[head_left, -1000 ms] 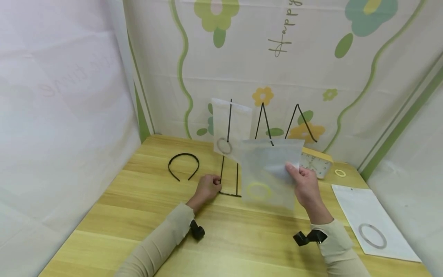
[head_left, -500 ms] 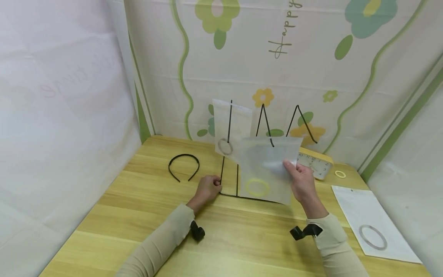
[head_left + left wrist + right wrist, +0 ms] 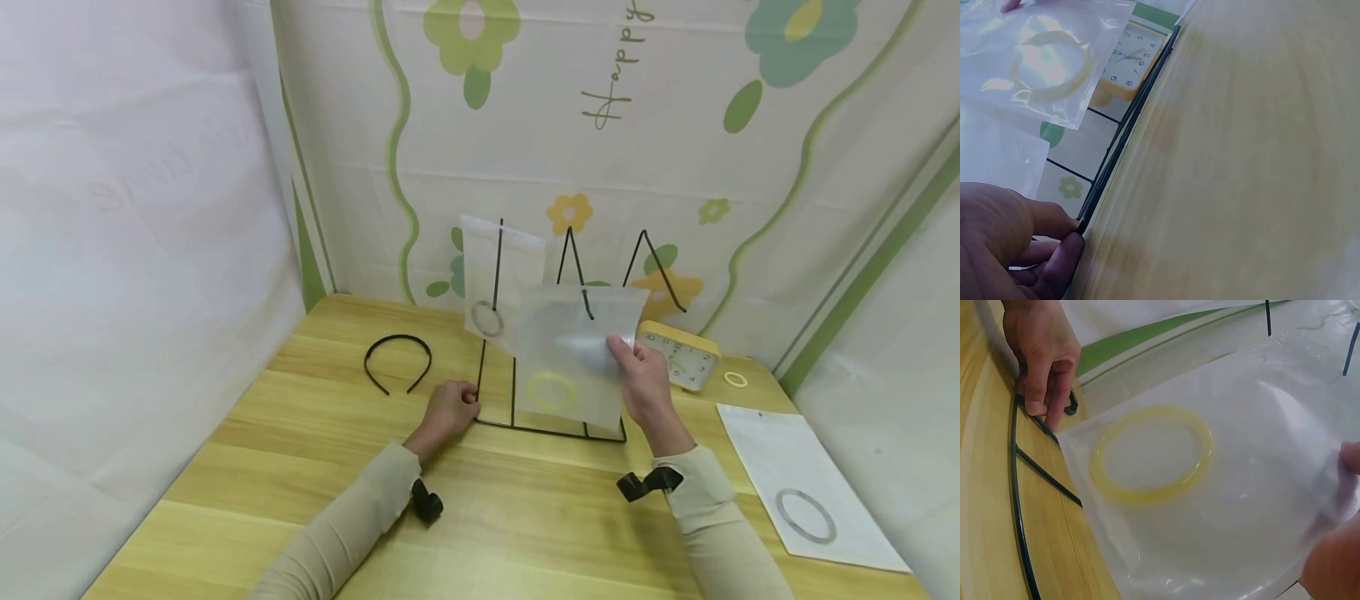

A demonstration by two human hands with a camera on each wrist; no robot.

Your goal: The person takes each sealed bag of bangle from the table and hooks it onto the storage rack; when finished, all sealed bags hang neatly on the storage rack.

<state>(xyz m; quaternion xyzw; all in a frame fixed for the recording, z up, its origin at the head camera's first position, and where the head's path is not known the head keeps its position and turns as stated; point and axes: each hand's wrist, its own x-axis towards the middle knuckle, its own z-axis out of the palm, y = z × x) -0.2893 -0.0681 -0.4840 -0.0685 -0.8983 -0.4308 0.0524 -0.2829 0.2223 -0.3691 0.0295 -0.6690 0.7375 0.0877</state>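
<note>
With its fingertips my left hand [image 3: 450, 408] pinches the front left corner of a black wire display rack [image 3: 551, 431]. In my right hand [image 3: 647, 390] is the right side of a translucent plastic bag [image 3: 573, 346], thumb in front. Inside the bag lies a yellow bangle [image 3: 1102, 478]. The rack's middle hook [image 3: 588, 305] shows in front of the bag's top edge and seems to pass through it. On the left hook [image 3: 498, 267] hangs a second bag [image 3: 480, 254] with a greyish ring. The right hook [image 3: 664, 271] bears nothing.
A black headband [image 3: 397, 337] lies left of the rack. Behind my right hand stands a yellow alarm clock [image 3: 678, 354], with a small pale yellow ring [image 3: 736, 380] beside it. A white bag [image 3: 795, 454] holding a greyish ring lies at the table's right. Fabric walls surround the table.
My right hand has moved the bag back, up and slightly left, towards the rack. More of the rack's base bar now shows below it. The left hand stays at the corner.
</note>
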